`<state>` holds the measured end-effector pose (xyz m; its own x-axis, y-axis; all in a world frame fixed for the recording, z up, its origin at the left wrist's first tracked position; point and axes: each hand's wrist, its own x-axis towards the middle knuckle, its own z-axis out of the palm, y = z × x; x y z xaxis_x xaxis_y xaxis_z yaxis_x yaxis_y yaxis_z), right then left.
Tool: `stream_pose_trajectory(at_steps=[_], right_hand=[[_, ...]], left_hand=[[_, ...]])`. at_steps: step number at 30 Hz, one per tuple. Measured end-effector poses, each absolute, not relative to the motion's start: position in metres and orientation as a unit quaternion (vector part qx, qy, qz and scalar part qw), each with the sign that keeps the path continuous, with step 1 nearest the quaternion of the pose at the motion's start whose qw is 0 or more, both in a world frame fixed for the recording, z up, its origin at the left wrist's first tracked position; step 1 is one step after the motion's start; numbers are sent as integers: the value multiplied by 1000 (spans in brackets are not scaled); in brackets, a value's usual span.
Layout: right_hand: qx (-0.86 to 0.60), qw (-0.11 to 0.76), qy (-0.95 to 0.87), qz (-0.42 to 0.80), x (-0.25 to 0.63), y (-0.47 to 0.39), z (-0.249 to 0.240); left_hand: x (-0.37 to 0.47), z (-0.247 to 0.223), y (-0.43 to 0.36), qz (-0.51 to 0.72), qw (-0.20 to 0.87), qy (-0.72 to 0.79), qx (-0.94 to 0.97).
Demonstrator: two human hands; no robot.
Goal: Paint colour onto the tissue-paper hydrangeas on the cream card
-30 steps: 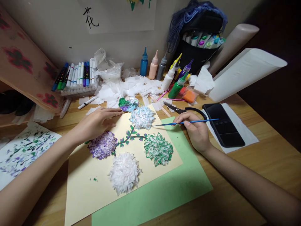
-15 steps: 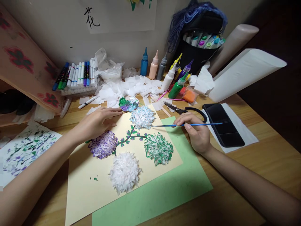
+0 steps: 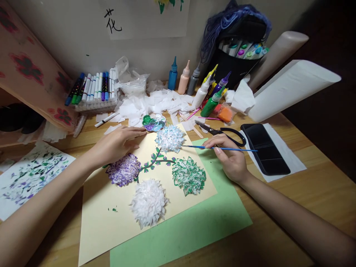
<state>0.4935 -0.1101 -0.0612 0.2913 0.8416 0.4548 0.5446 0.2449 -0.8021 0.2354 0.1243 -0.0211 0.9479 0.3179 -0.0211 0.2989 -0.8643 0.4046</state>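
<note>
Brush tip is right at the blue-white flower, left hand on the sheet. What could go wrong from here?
1. The paintbrush tip sits at the blue-white paper flower; too much pressure could flatten or tear its tissue.
2. The left hand lies beside the purple flower and near the paint palette; a slide might smear paint.
3. The right hand works close to the scissors and phone; a knock is possible.

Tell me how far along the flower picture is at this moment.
Looks done: the purple flower, the green flower and the painted stem carry colour. In hand: the right hand holds a thin brush with its tip at the blue-flecked flower, while the left hand presses on the cream sheet. Left: the lower flower is plain white.
</note>
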Motion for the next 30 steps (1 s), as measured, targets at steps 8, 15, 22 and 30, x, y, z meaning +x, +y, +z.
stream_pose_trajectory(at_steps=[8,15,22,30], right_hand=[[-602,520,-594,123,493,-111,-60],[-577,530,-611,114,493,-110,-59],[-572,539,-611,98,493,-110,-59],[-578,506,-630,115,493,-108,-58]], left_hand=[[235,-21,125,16,201,163,966],[235,-23,126,23,212,160,964],[235,-22,125,20,211,167,963],[235,-21,125,21,201,154,967]])
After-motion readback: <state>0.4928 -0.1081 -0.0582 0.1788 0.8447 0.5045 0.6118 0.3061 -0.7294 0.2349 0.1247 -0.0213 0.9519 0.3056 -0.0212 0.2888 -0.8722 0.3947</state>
